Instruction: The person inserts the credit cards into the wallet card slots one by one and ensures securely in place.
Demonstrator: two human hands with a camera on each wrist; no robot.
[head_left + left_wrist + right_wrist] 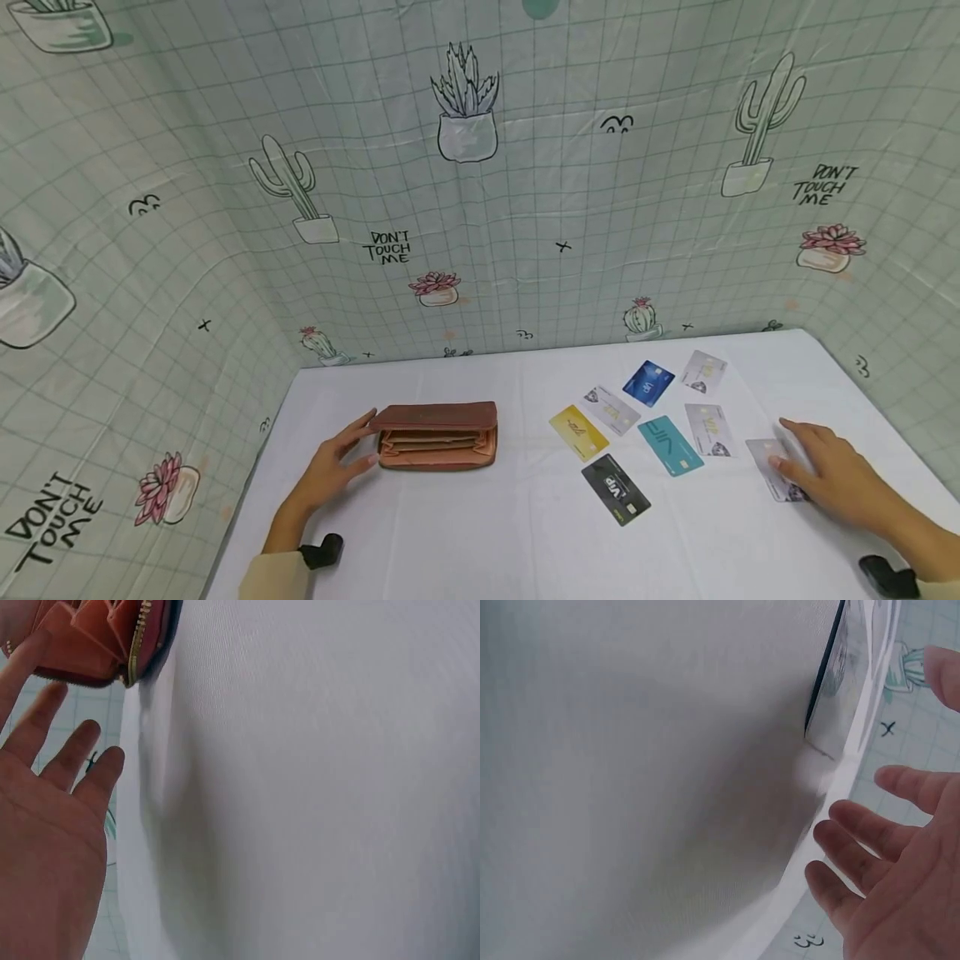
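A brown leather wallet (435, 416), unzipped with its inner compartments facing the front, lies on the left part of the table. At its left end is my left hand (327, 472), index finger and thumb spread along the wallet's edge; the left wrist view shows the other fingers loosely extended. Whether the fingertips press on the leather I cannot tell. To the right, a silver-grey card (767, 461) lies partly hidden under my right hand (843, 475). That hand hovers over the card with relaxed fingers, and in the right wrist view they appear apart from it.
Between wallet and right hand lie a gold card (579, 432), a black card (616, 490), a teal card (671, 447), a blue card (648, 383) and several silver cards (709, 430). The white tabletop (480, 542) ends at a patterned cloth backdrop (525, 200).
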